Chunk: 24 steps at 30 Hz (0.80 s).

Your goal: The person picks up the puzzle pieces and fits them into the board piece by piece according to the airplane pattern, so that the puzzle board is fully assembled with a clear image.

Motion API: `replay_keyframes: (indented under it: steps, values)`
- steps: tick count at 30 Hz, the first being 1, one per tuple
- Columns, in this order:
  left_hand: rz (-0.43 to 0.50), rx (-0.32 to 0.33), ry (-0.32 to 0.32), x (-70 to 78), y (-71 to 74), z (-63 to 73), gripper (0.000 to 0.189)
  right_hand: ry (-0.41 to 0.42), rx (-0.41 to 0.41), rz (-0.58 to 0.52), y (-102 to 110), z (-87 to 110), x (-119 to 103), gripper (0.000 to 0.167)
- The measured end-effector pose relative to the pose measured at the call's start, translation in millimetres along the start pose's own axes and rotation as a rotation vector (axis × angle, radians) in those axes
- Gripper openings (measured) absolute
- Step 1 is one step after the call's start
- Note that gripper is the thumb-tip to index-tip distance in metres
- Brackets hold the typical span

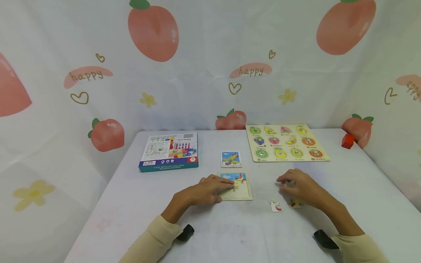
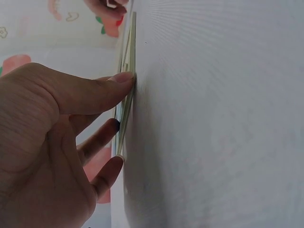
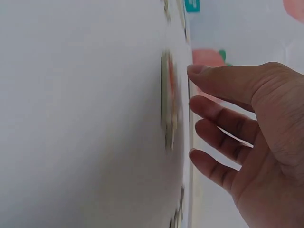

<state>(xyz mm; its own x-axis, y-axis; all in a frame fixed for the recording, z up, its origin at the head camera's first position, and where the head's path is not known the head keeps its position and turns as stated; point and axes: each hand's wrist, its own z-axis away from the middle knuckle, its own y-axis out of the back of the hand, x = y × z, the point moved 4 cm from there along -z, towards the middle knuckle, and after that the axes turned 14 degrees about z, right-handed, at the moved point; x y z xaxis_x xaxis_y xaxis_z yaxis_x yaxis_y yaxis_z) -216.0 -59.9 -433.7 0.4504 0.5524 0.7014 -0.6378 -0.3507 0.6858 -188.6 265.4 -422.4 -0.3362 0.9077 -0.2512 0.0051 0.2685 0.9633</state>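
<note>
My left hand (image 1: 204, 190) rests on the left side of a small wooden jigsaw board (image 1: 244, 193), its fingers reaching over the top and the thumb at the near edge. Part of an airplane picture shows in the board's upper half; bare wood shows lower down. In the left wrist view, the thumb (image 2: 102, 90) touches the board's edge. My right hand (image 1: 300, 187) hovers to the right with bent, spread fingers and holds nothing. Below it lies a jigsaw piece (image 1: 296, 204), partly hidden, with another piece (image 1: 275, 206) to its left. A blurred piece (image 3: 167, 92) appears beside the fingertips in the right wrist view.
An airplane picture card (image 1: 231, 159) lies behind the board. Farther back are a boxed bead set (image 1: 169, 151) on the left and a fruit peg board (image 1: 286, 143) on the right. A red block (image 1: 347, 141) sits near the far right edge.
</note>
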Motion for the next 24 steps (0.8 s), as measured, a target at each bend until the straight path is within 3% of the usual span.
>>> replay_keyframes:
  steps: [12,24]
  values:
    - [0.046,0.016,-0.023,0.3,1.2,1.5,0.059,-0.076,0.022,0.057,15.8,27.9,46.8,0.028]
    - [0.04,0.018,-0.03,-1.5,0.8,0.8,0.059,-0.193,-0.046,0.039,28.8,35.6,83.5,0.033]
